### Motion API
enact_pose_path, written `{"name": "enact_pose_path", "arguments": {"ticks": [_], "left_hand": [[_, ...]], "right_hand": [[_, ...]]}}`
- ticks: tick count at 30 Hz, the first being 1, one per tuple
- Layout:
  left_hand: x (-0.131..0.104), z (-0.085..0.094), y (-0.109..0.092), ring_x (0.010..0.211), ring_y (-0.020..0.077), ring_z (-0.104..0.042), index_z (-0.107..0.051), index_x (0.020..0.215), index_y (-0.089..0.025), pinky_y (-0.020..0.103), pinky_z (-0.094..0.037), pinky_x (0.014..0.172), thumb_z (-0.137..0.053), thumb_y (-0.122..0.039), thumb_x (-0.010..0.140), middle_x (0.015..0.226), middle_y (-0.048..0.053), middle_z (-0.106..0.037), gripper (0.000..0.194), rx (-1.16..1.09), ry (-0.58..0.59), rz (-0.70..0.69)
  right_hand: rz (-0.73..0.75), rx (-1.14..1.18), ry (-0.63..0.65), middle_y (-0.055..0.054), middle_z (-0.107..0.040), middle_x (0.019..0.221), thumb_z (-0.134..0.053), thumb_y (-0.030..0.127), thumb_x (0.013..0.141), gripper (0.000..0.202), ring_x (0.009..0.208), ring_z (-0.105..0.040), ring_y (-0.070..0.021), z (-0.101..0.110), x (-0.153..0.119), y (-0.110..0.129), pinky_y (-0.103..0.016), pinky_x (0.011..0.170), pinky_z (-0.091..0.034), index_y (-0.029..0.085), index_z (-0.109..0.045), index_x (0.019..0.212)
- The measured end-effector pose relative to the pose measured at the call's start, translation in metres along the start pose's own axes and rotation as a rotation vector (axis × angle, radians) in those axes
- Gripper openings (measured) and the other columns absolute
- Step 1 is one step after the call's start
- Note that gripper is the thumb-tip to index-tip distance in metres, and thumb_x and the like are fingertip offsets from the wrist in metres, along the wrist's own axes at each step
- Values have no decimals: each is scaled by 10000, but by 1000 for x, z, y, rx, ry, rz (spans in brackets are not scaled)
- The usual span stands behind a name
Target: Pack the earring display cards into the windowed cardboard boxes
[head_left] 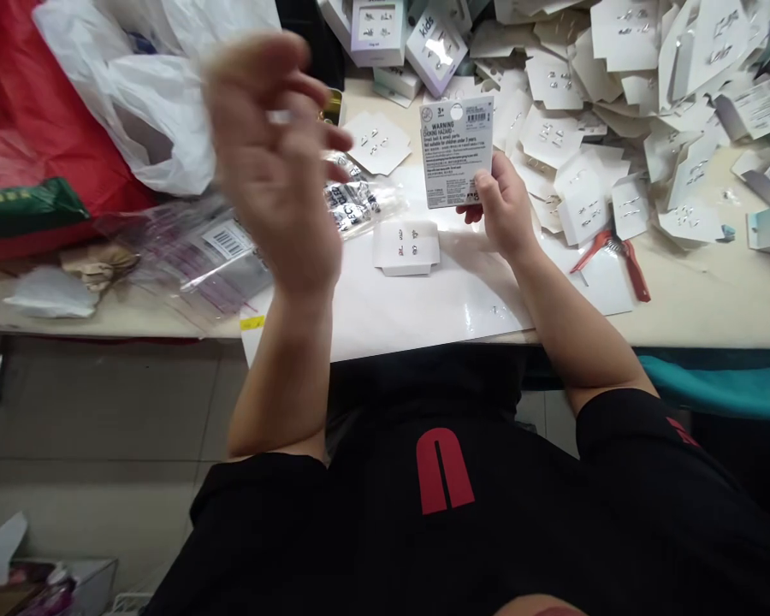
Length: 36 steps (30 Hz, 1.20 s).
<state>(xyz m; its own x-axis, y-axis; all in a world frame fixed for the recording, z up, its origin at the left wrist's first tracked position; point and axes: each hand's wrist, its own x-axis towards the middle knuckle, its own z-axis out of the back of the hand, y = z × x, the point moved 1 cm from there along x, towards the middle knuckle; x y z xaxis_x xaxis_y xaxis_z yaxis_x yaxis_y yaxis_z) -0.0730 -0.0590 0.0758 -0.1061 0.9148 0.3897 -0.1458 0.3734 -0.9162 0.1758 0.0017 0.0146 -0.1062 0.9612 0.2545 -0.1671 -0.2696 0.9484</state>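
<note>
My right hand point(504, 201) is closed around the lower right corner of a small white box point(457, 152). Its back faces me, printed with a choking-hazard warning and a barcode. My left hand point(275, 162) is raised over the left part of the table, blurred by motion. Its fingers look apart, and nothing shows in them. Between my hands, a white earring card point(406, 248) with small studs lies on a white sheet point(385, 316). Another earring card point(377, 144) rests behind it, next to a printed clear plastic bag point(359, 201).
Many loose earring cards point(577, 192) are heaped at the back right, with purple-edged boxes point(436, 47) behind. Red-handled pliers point(613, 257) lie to the right. On the left are a red bag point(51, 103), a white plastic bag point(160, 111) and clear zip bags point(198, 257).
</note>
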Motion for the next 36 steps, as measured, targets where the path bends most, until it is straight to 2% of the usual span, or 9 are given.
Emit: {"name": "enact_pose_path", "arguments": {"ticks": [1,3,5,8,11,15,21,29,36], "left_hand": [[13,-5,12,1192,223,-691,-647,1319,-402,357,-670,1028,-576,-711,1081,1330,-14,-681,396,-8,-40,-117],[36,-18,39,1195,265,-701,-704,1267,-350,453,-641,1127,-729,-815,937,1303,22,-735,571,35,46,-75],[51,-33,57,1227,289,-712,-701,1286,-318,522,-610,1169,-713,-822,944,1318,45,-751,609,57,177,46],[51,-53,62,1285,313,-737,-704,1314,-272,521,-643,1079,-509,-734,1093,1249,71,-769,548,2,354,161],[36,-64,58,1336,318,-732,-662,1404,-279,486,-657,1047,-539,-691,1086,1271,92,-779,535,-97,387,156],[20,-66,64,1240,288,-784,-621,1466,-286,454,-693,996,-554,-539,1085,1315,88,-785,462,-168,383,214],[19,-61,62,1109,182,-819,-631,1444,-242,334,-701,1018,-559,-258,993,1331,53,-799,457,-316,401,418],[17,-61,63,1110,174,-814,-702,1309,-236,304,-708,986,-615,-278,1033,1296,47,-809,292,-331,395,417],[17,-61,72,1164,199,-811,-694,1323,-248,301,-718,945,-617,-342,1069,1322,62,-806,281,-268,397,371]], "right_hand": [[0,4,-1,4,-679,749,-609,830,965,578,629,-684,-165,1,0,-1,-275,536,-545,263,-616,1078],[-5,-3,-5,1,-694,769,-606,842,963,593,640,-678,-162,2,1,-2,-275,550,-557,263,-621,1089],[-7,-14,-8,-6,-712,807,-594,852,966,603,660,-678,-159,3,1,-3,-277,568,-568,265,-623,1102],[8,-30,-10,-23,-723,876,-553,883,966,644,696,-689,-164,4,1,-6,-288,588,-580,266,-616,1139],[35,-41,2,-35,-705,904,-517,930,947,707,720,-706,-177,5,1,-8,-303,585,-575,266,-613,1171],[48,-58,33,-47,-704,953,-500,967,927,760,752,-737,-197,6,1,-11,-322,590,-579,265,-616,1192],[7,-56,37,-43,-718,965,-487,1004,893,802,751,-743,-194,5,-1,-8,-328,593,-580,265,-595,1185],[-27,-35,27,-28,-714,905,-525,993,878,756,698,-701,-196,2,-3,3,-351,583,-580,277,-580,1115],[-35,-43,41,-14,-691,853,-509,996,894,759,703,-683,-178,2,-2,-6,-330,586,-565,274,-577,1118]]}}
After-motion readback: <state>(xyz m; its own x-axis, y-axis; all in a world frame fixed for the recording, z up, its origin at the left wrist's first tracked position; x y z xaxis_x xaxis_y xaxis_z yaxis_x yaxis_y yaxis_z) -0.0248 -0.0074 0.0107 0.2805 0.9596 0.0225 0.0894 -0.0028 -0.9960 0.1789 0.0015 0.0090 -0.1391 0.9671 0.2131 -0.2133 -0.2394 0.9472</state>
